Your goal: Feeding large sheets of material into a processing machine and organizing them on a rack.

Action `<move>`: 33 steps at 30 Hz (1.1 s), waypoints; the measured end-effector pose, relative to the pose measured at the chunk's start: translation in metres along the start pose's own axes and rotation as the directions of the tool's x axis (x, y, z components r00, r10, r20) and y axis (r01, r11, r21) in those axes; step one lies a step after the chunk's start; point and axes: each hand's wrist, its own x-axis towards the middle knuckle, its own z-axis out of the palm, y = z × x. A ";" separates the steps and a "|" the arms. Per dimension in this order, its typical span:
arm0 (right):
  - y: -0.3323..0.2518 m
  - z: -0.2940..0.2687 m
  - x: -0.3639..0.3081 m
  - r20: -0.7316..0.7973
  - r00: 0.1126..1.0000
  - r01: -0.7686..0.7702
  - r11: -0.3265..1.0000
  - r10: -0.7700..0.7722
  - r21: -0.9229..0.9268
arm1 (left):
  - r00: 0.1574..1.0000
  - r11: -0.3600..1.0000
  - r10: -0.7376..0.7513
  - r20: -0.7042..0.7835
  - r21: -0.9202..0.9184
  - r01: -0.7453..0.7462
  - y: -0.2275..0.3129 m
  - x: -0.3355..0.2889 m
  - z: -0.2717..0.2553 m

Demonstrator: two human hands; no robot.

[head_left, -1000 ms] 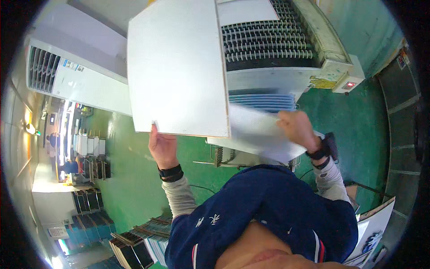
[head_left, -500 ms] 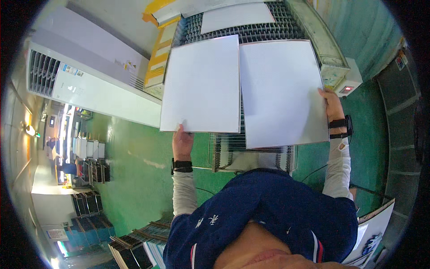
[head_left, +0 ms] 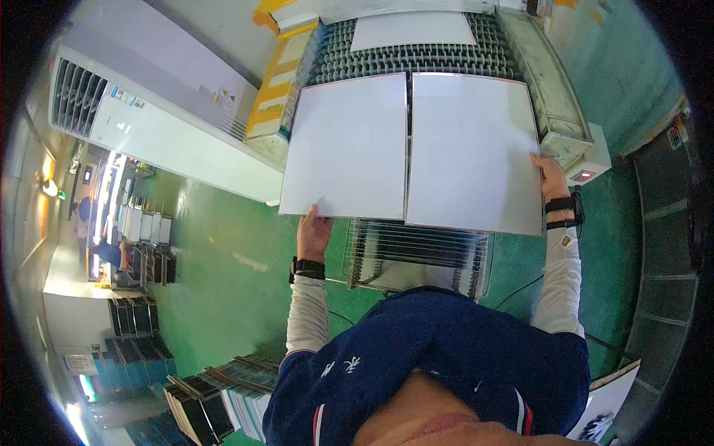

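Two white sheets lie side by side on a roller conveyor [head_left: 446, 56]. My left hand [head_left: 314, 232] grips the near edge of the left sheet [head_left: 346, 145]. My right hand [head_left: 552, 177] holds the right edge of the right sheet [head_left: 472, 149]. Both sheets lie flat, their inner edges almost touching. A third white sheet [head_left: 413, 31] rests farther along the rollers. I wear a dark blue top, white sleeves and black wristbands.
A wire rack [head_left: 416, 256] juts out at the conveyor's near end. A tall white cabinet [head_left: 149, 126] stands to the left on the green floor. Stacked sheets [head_left: 223, 398] sit at lower left, more [head_left: 606, 405] at lower right. Another person [head_left: 104, 253] works far left.
I have brought both sheets down from a raised, tilted hold to lie flat next to each other on the rollers. My hands have moved apart to their outer and near edges.
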 end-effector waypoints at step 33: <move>0.028 -0.043 0.047 0.336 0.789 0.602 0.539 -0.514 -0.589 | 0.998 0.998 -0.063 0.023 0.012 0.063 0.002 0.027 -0.009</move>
